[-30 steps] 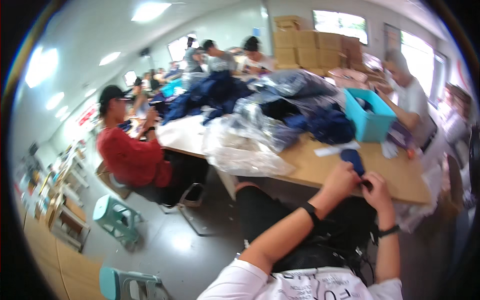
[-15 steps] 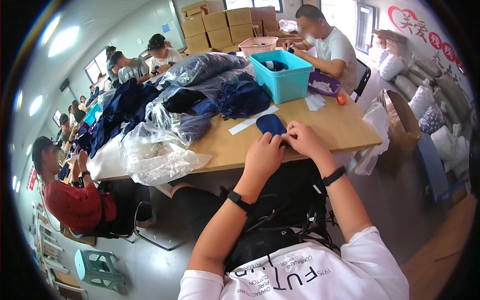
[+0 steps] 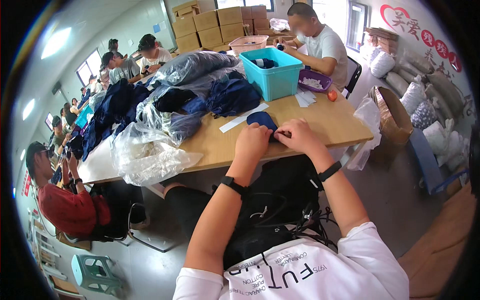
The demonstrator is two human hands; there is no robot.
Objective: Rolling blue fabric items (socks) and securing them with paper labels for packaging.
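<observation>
Navy cloth piece (image 3: 262, 119) lies at the near edge of the surface (image 3: 325, 120), just beyond my hands and a little left of the gap between them; its rounded end points away from me, and its visible long axis slants from far left to near right, into that gap. Left hand (image 3: 253, 141) is the nearer: fingers bent over the near edge of the cloth, apparently pinching it. Right hand (image 3: 297, 135) at the cloth's near right corner: fingers curled, tips drawn close together; cannot tell what, if anything, is between them. White strip (image 3: 235, 122) just beside the cloth, on its left. Farther out: navy cloth heap (image 3: 232, 95) ahead-left, teal bin (image 3: 272, 86) ahead, red round object (image 3: 332, 95) ahead-right, clear plastic bag (image 3: 145, 162) well left
</observation>
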